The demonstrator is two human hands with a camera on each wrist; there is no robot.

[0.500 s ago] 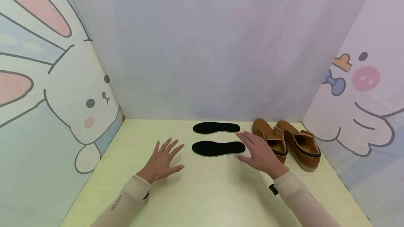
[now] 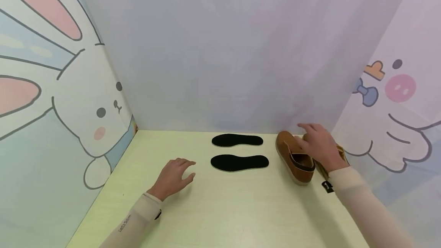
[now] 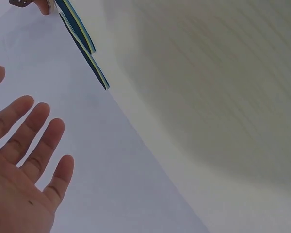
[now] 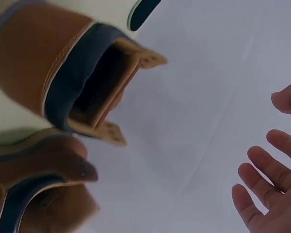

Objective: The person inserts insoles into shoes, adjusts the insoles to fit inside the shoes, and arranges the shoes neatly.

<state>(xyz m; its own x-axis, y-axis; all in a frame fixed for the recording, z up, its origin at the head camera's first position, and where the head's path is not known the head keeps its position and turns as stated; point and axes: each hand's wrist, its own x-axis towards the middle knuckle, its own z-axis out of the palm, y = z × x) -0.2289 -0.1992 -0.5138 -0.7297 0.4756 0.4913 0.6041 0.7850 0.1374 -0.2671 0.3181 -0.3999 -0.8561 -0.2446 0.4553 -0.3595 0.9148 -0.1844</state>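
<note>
Two brown shoes stand side by side at the right of the table. The left shoe shows its dark collar and open top; the right shoe is mostly covered by my right hand in the head view. That hand hovers over the shoes with fingers extended and nothing in its grasp. Two black insoles lie flat in the middle, a far insole and a near insole. My left hand is held above the table, left of the near insole, its fingers loosely bent and holding nothing.
The pale wooden table ends at a plain white back wall. Side panels with a cartoon rabbit and a cartoon pig flank it left and right.
My right hand has moved right, from beside the near insole to over the shoes. The left hand's spread fingers have drawn together a little. Insoles and shoes remain in place.
</note>
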